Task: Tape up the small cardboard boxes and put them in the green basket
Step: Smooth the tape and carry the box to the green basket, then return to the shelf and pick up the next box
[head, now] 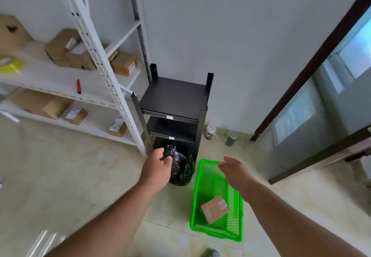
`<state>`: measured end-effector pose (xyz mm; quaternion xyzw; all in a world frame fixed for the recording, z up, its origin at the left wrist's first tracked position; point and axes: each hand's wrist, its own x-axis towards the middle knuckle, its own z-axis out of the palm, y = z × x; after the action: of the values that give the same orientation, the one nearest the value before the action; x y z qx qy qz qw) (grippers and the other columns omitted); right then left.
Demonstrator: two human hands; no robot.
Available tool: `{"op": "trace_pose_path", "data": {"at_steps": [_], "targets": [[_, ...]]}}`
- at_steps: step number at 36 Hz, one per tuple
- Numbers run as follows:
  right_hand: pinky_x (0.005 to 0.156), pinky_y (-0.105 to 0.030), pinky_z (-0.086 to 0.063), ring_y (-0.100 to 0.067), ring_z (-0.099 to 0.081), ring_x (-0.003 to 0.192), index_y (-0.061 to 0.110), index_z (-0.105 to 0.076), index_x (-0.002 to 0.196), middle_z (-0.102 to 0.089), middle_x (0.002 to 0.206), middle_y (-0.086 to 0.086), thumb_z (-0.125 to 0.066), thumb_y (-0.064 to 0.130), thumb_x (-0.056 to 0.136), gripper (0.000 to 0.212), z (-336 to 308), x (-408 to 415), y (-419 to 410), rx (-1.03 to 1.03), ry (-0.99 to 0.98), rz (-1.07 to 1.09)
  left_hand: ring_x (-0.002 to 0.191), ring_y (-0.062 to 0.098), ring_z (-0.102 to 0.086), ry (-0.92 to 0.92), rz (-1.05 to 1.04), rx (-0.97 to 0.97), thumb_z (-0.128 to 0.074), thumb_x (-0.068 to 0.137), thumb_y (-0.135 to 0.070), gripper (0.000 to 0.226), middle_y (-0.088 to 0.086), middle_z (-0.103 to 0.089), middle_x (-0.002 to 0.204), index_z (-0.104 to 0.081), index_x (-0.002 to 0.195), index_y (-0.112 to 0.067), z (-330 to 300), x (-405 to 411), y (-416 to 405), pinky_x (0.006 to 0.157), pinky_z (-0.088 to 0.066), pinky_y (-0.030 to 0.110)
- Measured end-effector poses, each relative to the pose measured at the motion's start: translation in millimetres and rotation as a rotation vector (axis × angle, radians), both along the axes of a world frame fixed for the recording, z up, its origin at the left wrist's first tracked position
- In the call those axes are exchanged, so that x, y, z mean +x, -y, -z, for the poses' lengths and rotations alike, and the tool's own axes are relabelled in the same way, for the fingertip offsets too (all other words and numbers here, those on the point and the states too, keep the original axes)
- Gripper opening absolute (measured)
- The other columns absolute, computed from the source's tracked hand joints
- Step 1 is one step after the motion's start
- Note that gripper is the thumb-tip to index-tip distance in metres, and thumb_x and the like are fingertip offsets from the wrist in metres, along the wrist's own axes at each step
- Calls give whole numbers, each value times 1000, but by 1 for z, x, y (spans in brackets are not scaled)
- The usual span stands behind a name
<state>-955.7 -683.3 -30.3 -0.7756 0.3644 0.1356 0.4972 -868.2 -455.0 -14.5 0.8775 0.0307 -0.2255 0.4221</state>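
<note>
both bare hands reach out empty over the floor, fingers loose and spread.

the left hand (pixel 157 169) hangs in front of a crumpled black plastic bag (pixel 181 171); the right hand (pixel 235 171) is above the far end of the green plastic mesh basket (pixel 234 234) (palm turned inward), where one small brown cardboard box (pixel 214 209) lies tilted near the near end.

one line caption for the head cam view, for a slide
Both hands empty, left hand and right hand, above a green basket holding one cardboard box.
</note>
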Motion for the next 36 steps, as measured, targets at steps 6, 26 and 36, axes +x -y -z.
{"op": "trace_pose_path", "data": {"at_steps": [6,26,36], "targets": [[71,-10,-37,-18,-60,118,16,-49,148,-56,145,-7,-55,29,104,45,-37,44,-98,11,18,-106,125,19,-57,57,-71,-49,-54,100,-28,46,3,-53,146,-47,145,-18,-27,33,-88,99,-45,30],[98,-33,-48,-25,-61,125,16,-58,138,-66,131,-5,-54,29,104,36,-115,190,-345,13,215,-366,124,15,-55,180,-344,-138,-55,100,-29,47,-1,-52,145,-46,145,-18,-73,131,-313,92,-39,25],[106,-46,-46,-36,-58,126,6,-58,133,-62,135,-18,-53,27,105,35,-111,305,-382,105,184,-378,119,13,-57,188,-382,-93,-55,100,-29,47,-1,-51,145,-45,145,-20,-75,227,-346,90,-39,25]]}}
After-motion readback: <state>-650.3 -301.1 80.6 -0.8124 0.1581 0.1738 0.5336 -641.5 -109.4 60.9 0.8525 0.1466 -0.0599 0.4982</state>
